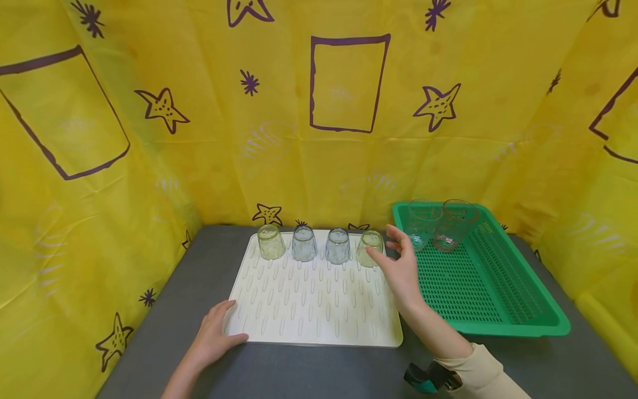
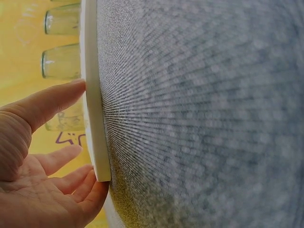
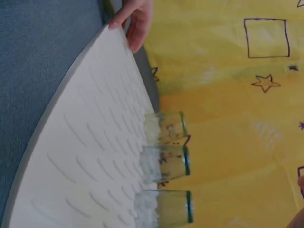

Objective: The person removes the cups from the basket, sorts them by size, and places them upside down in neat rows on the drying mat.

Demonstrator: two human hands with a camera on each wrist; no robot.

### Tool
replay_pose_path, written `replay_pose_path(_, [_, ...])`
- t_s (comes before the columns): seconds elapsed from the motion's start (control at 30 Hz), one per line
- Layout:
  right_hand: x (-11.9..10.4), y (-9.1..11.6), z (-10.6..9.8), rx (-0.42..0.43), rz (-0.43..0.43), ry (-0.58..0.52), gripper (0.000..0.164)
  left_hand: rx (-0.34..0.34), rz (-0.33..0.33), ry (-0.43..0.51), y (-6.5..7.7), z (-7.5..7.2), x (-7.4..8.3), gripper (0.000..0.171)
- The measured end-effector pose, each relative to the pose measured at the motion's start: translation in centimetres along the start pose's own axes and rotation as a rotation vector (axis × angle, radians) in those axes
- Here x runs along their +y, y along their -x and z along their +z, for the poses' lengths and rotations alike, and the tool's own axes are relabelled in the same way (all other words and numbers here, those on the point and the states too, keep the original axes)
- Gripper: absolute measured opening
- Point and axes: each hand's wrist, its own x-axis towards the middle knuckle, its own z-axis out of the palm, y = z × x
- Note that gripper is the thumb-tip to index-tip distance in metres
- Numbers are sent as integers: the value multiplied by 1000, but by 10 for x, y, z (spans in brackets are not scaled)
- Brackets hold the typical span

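Along the far edge of a white ridged board [image 1: 319, 310] stands a row of several short tumblers: a yellowish one [image 1: 271, 244] at the left, two bluish ones [image 1: 304, 245] [image 1: 338, 247] between, and a yellowish tumbler [image 1: 366, 257] at the right. My right hand [image 1: 401, 271] is at this last tumbler, thumb tip overlapping its side and fingers spread apart to its right. My left hand [image 1: 211, 335] rests at the board's near left corner, thumb along the front edge and fingers at the left edge. In the left wrist view its thumb and fingers [image 2: 85, 185] are extended against the board.
A green perforated basket [image 1: 528, 327] sits to the right of the board. Inside its far left part stand two taller clear glasses [image 1: 423, 221] [image 1: 456, 224], one with a reddish tint. Yellow patterned cloth [image 1: 319, 166] hangs behind and beside the grey table [image 1: 309, 371].
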Motion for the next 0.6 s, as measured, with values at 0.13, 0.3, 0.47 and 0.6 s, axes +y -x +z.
replay_pose_path(0.13, [-11,-3,-15,-25,1,28,65,-1,-3,5,0,-1,0,84])
replay_pose_path(0.3, [-20,-11,-35,-45,2,79,69,6,7,2,0,0,-1,83])
replay_pose_path(0.47, [-27,-21,-59,-54,-7,156,73,0,11,3,0,0,-1,84])
replay_pose_path(0.6, [-30,-31,-79,-54,-17,224,76,2,10,8,1,0,0,84])
